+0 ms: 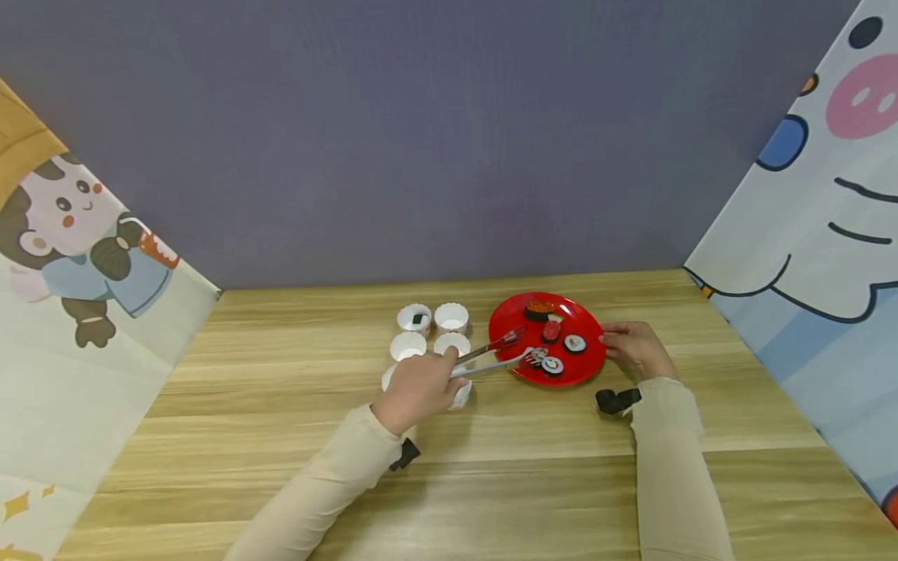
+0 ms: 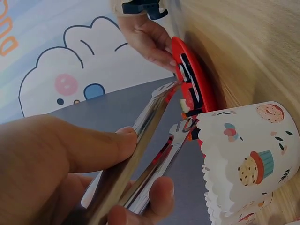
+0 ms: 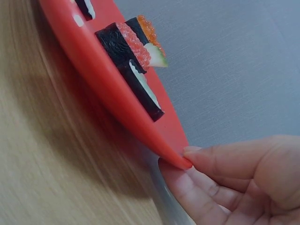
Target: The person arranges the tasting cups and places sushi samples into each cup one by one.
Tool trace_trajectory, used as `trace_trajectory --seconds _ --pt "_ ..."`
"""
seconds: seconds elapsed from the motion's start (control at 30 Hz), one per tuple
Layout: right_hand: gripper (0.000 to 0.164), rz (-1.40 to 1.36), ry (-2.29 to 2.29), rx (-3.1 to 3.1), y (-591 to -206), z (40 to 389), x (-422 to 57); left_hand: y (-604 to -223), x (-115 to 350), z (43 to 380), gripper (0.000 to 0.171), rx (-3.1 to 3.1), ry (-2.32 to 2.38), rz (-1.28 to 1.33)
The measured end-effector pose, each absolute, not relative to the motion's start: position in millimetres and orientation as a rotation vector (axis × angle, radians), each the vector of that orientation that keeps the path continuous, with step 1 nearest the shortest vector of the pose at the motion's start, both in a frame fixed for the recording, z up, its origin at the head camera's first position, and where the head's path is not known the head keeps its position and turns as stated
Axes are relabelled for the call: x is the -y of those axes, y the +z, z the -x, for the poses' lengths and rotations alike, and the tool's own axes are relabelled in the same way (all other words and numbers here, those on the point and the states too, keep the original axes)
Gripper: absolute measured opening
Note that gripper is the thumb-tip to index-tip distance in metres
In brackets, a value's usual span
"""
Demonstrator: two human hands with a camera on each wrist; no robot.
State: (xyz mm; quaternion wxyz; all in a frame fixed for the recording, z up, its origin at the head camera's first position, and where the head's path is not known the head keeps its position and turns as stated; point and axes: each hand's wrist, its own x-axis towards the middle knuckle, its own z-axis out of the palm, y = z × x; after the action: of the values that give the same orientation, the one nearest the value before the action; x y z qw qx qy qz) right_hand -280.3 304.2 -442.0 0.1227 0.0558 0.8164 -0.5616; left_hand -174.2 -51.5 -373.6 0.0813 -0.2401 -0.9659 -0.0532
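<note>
Wooden table (image 1: 266, 436): its surface runs wide left of the paper cups (image 1: 451, 309) and right of the plate, with a narrow strip behind them before the grey back wall (image 1: 449, 156). Red plate (image 1: 507, 321) sits just right of the cups, bearing sushi pieces (image 1: 552, 331). Right hand (image 1: 637, 347) pinches its right rim; the right wrist view gives us thumb above, finger beneath. Left hand (image 1: 424, 387) grips tongs (image 1: 491, 365), arms apart, ends over the plate; contact with sushi we cannot tell. The left wrist view adds a printed cupcake (image 2: 256, 168) on one cup's side. The far-left cup holds a dark piece (image 1: 417, 319).
</note>
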Motion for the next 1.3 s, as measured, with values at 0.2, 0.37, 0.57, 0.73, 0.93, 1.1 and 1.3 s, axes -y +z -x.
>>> trace_trajectory --seconds 0.2,0.37,0.57,0.73,0.93,1.1,1.3 --pt "0.043 -0.153 -1.632 -2.387 -441.8 280.2 -303.9 -373.5 52.1 174.6 0.033 2.918 -0.158 0.712" --pt "0.043 -0.148 -1.621 -2.389 -441.9 280.2 -303.2 -370.4 52.6 173.4 0.033 2.924 -0.143 0.712" --pt "0.043 -0.154 -1.615 -2.398 -441.3 280.2 -303.0 -368.7 50.5 173.5 0.031 2.931 -0.117 0.716" --pt "0.043 -0.146 -1.606 -2.405 -440.9 280.1 -303.5 -369.5 46.5 175.3 0.029 2.949 -0.105 0.725" --pt "0.043 -0.165 -1.596 -2.404 -442.0 280.3 -302.2 -372.9 40.3 178.3 0.029 2.97 -0.072 0.676" --pt "0.043 -0.165 -1.605 -2.397 -442.7 280.7 -301.2 -376.4 38.2 178.7 0.029 2.968 -0.052 0.65" --pt "0.043 -0.172 -1.594 -2.4 -441.6 280.2 -301.6 -377.3 38.3 179.5 0.029 2.944 -0.024 0.664"
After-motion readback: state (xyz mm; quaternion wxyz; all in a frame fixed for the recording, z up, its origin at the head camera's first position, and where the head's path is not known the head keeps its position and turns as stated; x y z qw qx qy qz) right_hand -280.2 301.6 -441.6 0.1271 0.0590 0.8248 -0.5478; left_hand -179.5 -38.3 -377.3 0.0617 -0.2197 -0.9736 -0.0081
